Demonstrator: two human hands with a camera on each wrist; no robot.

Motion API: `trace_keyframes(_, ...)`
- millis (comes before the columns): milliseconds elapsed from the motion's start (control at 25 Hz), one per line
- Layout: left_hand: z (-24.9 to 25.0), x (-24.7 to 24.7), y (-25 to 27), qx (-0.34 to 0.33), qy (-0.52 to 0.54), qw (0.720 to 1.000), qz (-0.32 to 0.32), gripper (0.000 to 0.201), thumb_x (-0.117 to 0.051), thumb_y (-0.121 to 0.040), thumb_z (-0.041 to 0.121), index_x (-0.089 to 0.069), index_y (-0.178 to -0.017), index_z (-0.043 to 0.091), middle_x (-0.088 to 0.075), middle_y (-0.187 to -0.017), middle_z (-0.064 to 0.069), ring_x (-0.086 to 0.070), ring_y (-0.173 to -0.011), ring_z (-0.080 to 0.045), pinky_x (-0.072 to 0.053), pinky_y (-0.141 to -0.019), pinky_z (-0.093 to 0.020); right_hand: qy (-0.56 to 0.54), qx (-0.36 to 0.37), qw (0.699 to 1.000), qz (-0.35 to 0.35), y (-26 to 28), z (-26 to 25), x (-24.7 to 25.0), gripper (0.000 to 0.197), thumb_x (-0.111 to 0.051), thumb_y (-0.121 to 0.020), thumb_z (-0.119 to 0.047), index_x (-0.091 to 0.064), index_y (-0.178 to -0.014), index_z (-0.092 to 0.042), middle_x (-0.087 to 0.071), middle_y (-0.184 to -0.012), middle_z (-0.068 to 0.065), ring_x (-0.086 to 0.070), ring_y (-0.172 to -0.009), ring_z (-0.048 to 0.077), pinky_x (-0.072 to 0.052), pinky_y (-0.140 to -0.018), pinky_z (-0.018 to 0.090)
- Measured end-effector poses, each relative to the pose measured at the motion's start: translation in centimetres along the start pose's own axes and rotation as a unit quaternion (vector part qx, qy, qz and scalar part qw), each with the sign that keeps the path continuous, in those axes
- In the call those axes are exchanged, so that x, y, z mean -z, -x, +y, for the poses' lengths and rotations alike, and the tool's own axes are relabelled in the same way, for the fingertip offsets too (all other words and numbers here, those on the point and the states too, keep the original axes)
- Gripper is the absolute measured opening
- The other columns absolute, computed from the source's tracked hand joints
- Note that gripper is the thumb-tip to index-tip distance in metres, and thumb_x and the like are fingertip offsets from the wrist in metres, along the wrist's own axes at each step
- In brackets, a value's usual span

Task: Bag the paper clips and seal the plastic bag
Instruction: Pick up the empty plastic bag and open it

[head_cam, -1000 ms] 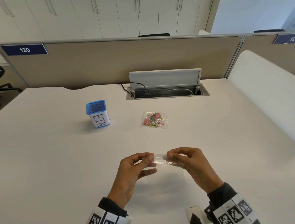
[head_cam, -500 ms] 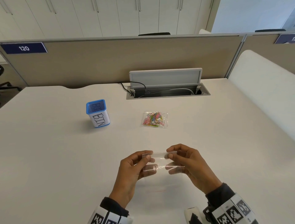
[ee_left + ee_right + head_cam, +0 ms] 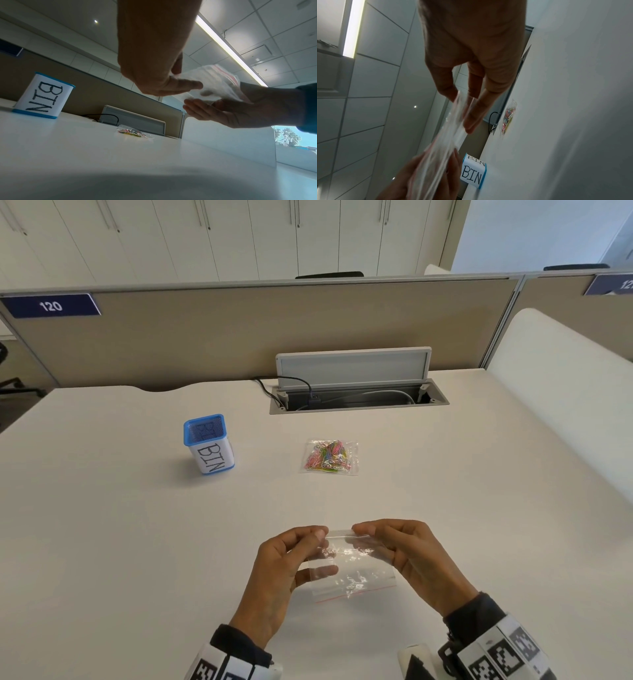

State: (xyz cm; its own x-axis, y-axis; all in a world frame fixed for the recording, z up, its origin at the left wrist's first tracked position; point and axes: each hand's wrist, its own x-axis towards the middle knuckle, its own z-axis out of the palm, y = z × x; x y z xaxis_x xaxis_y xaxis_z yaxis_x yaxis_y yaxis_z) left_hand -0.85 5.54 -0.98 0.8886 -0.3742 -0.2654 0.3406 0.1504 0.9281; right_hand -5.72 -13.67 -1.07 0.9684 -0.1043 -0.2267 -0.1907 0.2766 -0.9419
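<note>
An empty clear plastic bag (image 3: 352, 570) with a red line along its near edge is held flat above the desk between both hands. My left hand (image 3: 291, 559) pinches its far left corner, with fingers under the film. My right hand (image 3: 407, 556) pinches the far right corner. In the left wrist view the plastic bag (image 3: 212, 83) sits between thumb and fingers, and in the right wrist view the plastic bag (image 3: 447, 135) runs edge-on between both hands. A small clear packet of coloured paper clips (image 3: 330, 457) lies on the desk beyond the hands, apart from them.
A blue-rimmed white box marked BIN (image 3: 209, 448) stands at the left of the desk (image 3: 102, 542). An open cable hatch (image 3: 356, 392) with a raised lid and black cable sits at the back, before a beige partition (image 3: 239, 337). A white divider (image 3: 565, 392) borders the right.
The bag has been turned and spread out flat between both hands, so its red line now faces me. Both hands stay in about the same place.
</note>
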Motion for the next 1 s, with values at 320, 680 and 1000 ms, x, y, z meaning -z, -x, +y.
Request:
trace_keyframes(320, -0.28, 0.22, 0.0, -0.028, -0.051, 0.998, 0.028, 0.032, -0.065, -0.079, 0.004, -0.067, -0.106, 0.02, -0.068, -0.091, -0.011, -0.071, -0.078, -0.023, -0.06, -0.063, -0.032, 0.009, -0.009, 0.999, 0.041, 0.01, 0.16, -0.57, 0.021, -0.07, -0.077, 0.0, -0.071, -0.097, -0.003, -0.068, -0.092, 0.025, -0.068, -0.082, 0.032, -0.06, -0.069, 0.031)
trace_keyframes(680, -0.47, 0.32, -0.11, -0.005, -0.032, 0.999, 0.024, 0.02, -0.056, -0.086, 0.006, -0.071, -0.095, 0.015, -0.072, -0.076, -0.012, -0.071, -0.077, -0.028, -0.059, -0.067, -0.031, -0.025, -0.016, 0.999, 0.02, 0.04, 0.04, -0.46, 0.013, -0.057, -0.084, 0.008, -0.068, -0.091, 0.003, -0.073, -0.079, 0.019, -0.072, -0.074, 0.027, -0.059, -0.065, 0.026)
trace_keyframes(1000, -0.01, 0.69, -0.06, 0.016, 0.023, 0.999, 0.015, 0.016, -0.058, -0.084, 0.01, -0.073, -0.086, 0.009, -0.074, -0.08, -0.01, -0.07, -0.075, -0.018, -0.057, -0.059, -0.025, -0.019, -0.001, 1.0, 0.015, 0.08, -0.05, -0.57, 0.018, -0.057, -0.087, -0.001, -0.071, -0.093, 0.007, -0.073, -0.094, 0.022, -0.072, -0.083, 0.027, -0.057, -0.068, 0.023)
